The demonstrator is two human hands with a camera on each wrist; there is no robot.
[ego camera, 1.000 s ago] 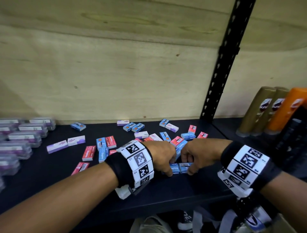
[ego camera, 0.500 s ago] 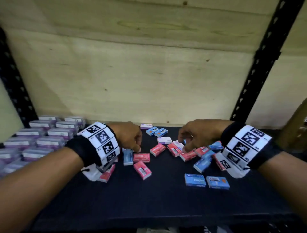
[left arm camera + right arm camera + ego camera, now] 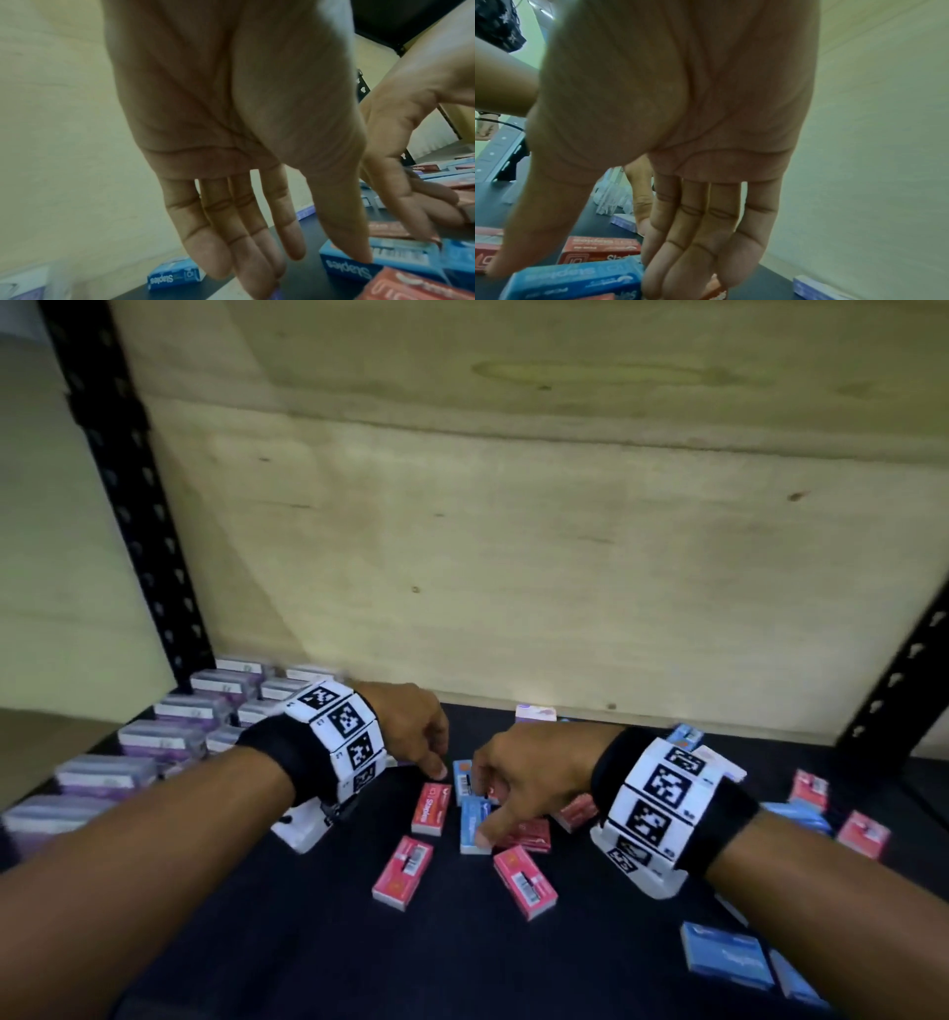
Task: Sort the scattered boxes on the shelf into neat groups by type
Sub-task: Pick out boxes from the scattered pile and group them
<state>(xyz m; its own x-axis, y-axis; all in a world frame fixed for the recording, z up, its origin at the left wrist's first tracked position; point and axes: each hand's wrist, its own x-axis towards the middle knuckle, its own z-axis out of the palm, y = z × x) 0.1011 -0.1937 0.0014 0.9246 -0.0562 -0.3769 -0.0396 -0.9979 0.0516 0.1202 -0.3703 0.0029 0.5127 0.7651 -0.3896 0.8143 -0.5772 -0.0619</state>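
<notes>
Small staple boxes lie scattered on the dark shelf [image 3: 308, 942]: red ones [image 3: 403, 873], blue ones and a few pale purple ones. My right hand [image 3: 480, 811] pinches one blue box [image 3: 472, 819] lengthwise, thumb on its near end and fingers at its far end; the right wrist view shows this box [image 3: 577, 282] under the palm. My left hand [image 3: 436, 757] hovers just to the left with straight fingers. Its thumb tip [image 3: 365, 260] touches a second blue box [image 3: 390, 257] and holds nothing.
Rows of clear purple-labelled boxes [image 3: 138, 742] fill the shelf's left side. Two blue boxes [image 3: 726, 955] lie together at the front right, with more red and blue ones [image 3: 862, 834] beyond my right wrist. Black uprights [image 3: 128, 505] and a plywood back wall [image 3: 513, 557] bound the shelf.
Both hands left two blue boxes at the front and moved left into the scatter. My right hand shifted from the red boxes onto a blue one, and the left hand came beside it.
</notes>
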